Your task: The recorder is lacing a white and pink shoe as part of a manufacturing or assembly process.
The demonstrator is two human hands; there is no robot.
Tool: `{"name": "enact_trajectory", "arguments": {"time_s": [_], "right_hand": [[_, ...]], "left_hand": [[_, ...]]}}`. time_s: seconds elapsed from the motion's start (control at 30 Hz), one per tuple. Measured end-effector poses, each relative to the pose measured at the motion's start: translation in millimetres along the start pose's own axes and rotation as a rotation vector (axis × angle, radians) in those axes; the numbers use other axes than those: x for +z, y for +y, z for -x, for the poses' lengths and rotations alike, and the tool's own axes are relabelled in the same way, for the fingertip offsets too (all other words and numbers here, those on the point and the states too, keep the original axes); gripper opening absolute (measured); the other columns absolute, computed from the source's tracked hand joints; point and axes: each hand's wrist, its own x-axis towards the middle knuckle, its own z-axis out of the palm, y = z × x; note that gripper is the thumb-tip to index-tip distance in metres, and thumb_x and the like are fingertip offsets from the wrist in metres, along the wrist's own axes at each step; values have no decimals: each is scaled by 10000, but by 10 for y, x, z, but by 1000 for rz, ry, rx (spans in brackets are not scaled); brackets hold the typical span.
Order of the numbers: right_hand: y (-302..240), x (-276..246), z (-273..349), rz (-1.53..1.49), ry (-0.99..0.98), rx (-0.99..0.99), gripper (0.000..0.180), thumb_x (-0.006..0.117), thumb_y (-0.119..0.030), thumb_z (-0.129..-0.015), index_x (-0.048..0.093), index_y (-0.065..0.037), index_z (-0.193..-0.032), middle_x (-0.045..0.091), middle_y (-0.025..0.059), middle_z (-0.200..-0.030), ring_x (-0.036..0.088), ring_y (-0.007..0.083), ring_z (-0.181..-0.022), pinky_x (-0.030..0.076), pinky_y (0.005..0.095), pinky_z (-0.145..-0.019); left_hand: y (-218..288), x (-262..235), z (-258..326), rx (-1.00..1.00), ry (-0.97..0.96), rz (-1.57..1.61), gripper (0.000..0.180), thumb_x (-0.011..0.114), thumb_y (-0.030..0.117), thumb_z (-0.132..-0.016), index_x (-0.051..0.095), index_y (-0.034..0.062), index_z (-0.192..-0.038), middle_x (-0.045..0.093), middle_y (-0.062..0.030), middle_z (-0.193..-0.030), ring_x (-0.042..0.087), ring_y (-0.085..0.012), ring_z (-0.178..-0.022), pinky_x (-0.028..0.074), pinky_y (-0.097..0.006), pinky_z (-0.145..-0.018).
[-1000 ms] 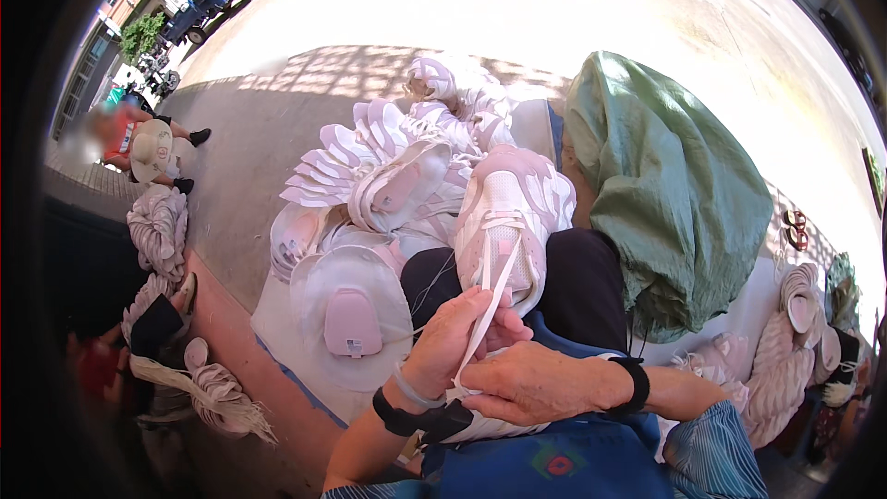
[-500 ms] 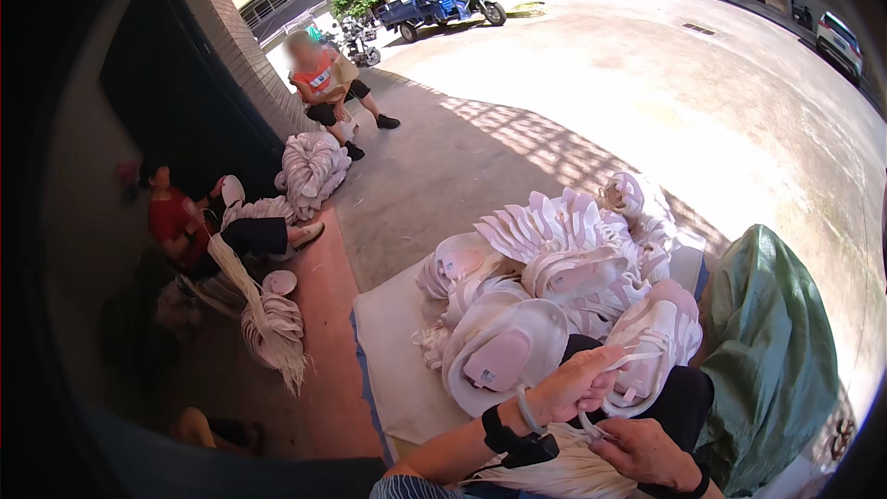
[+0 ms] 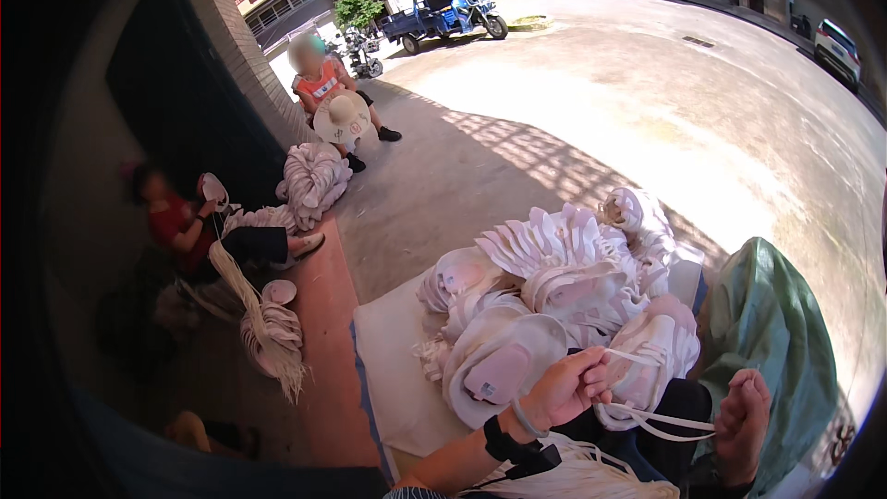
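My left hand point(image 3: 565, 390) pinches a flat white shoelace point(image 3: 670, 419), with one strand running over a pale pink-and-white shoe upper point(image 3: 667, 328). Further right, the fist of my right hand point(image 3: 742, 418) is closed around the other end. Two slack strands span between my hands, just in front of the upper. Whether the lace passes through the upper's eyelets I cannot tell. A bundle of loose cream laces point(image 3: 591, 475) lies across my lap below my left wrist. Beyond that wrist sits a stack of pale uppers with a pink insole face point(image 3: 499, 370).
More nested shoe uppers point(image 3: 577, 286) are heaped on a white-covered table point(image 3: 397, 342). A green sheet point(image 3: 771, 342) drapes something on the right. At left a seated person in red point(image 3: 176, 222) handles an upper. Further back someone in an orange vest point(image 3: 319, 83) holds a straw hat point(image 3: 342, 117).
My right hand has moved right and up, away from my left, drawing the lace out between them. My left hand has shifted slightly left. The person in the vest has turned the hat outward.
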Motion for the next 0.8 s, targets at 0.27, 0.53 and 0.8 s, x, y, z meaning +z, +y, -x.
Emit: {"name": "enact_trajectory", "arguments": {"time_s": [0.27,0.53,0.8], "right_hand": [[169,-93,-4,688,-110,-47,122,465,-130,-940,545,-41,-966,368,-76,-548,332,13,-421,258,194,-387],[307,-225,-32,14,10,-302,252,372,-301,-1041,492,-80,-1057,338,-30,-560,326,52,-394,308,210,-351],[-100,-185,44,-18,-91,-179,260,408,-314,-1027,486,-67,-1010,313,-52,-566,207,24,-372,196,217,-316]], "left_hand": [[-47,49,-30,-45,-165,-128,211,456,272,-1016,512,107,-895,352,73,-601,350,-41,-482,379,-212,-497],[-44,-9,-44,15,-189,9,236,433,257,-1021,522,74,-901,352,61,-582,391,-74,-480,559,-296,-702],[-168,32,-47,-14,-171,-37,273,444,246,-1015,564,4,-1054,335,62,-568,372,-59,-468,545,-280,-736]]}}
